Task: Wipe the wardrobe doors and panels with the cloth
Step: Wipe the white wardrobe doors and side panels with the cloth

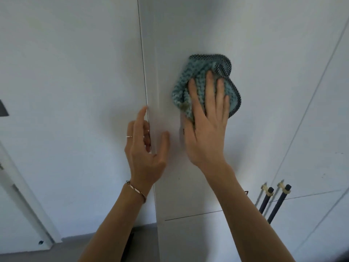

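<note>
- Two bare forearms reach up from the bottom edge toward a white wardrobe; the left wrist wears a thin bracelet (137,191).
- The left hand (146,148) sits at the outer edge of the open wardrobe door (166,44): its fingers wrap behind that edge while the thumb lies on the front face, so it holds the door. A slim ring (129,136) shows on one finger.
- The right hand (204,121) lies flat with fingers straight and slightly spread, pressing the cloth (204,82) against the door's front face.
- The cloth is teal with a dark speckled border, bunched and folded, sticking out above and to both sides of the fingers; it sits just right of the door's left edge.
- Lower on the same door a thin horizontal seam (192,216) crosses the panel.
- To the right, two dark rod handles (277,203) with pale brackets stand side by side on neighbouring doors (311,129).
- To the left, past the door edge, lies a plain white wall (66,91), with grey floor (94,242) at its foot.
</note>
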`<state>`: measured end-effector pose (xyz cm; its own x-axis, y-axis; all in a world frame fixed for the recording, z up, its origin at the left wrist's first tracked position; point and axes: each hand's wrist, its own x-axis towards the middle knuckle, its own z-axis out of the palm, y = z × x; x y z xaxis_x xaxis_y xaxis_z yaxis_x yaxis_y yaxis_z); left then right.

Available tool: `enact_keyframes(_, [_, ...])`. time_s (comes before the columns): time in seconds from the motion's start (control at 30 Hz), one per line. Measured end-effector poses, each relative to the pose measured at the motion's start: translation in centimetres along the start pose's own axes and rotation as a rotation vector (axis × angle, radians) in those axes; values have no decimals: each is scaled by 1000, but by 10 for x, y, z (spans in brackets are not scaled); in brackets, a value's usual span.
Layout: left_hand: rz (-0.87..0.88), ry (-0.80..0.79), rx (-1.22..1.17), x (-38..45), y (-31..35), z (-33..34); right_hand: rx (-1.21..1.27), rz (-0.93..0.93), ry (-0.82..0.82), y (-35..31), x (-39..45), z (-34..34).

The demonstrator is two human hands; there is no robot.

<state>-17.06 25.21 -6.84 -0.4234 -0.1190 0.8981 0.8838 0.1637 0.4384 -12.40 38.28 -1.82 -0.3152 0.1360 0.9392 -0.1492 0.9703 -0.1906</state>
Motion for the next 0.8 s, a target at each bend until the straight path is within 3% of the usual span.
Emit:
enact_keyframes(0.1, [12,33,22,10,2,5,-63,-163,-149,14,-40,2])
enact_keyframes(0.2, [29,40,23,13,1,7,-96,-197,-200,26,-54,-3])
enact_keyframes(0.37, [40,59,43,14,0,6,-4,-15,-18,19,13,-18])
enact_keyframes(0.5, [38,68,38,16,1,5,-7,24,112,4,56,-17])
enact_keyframes(0.7, [37,79,9,15,0,9,-65,-207,-149,10,-21,-2])
enact_keyframes(0.8, [33,90,16,16,3,10,-98,-174,-155,35,-39,-10])
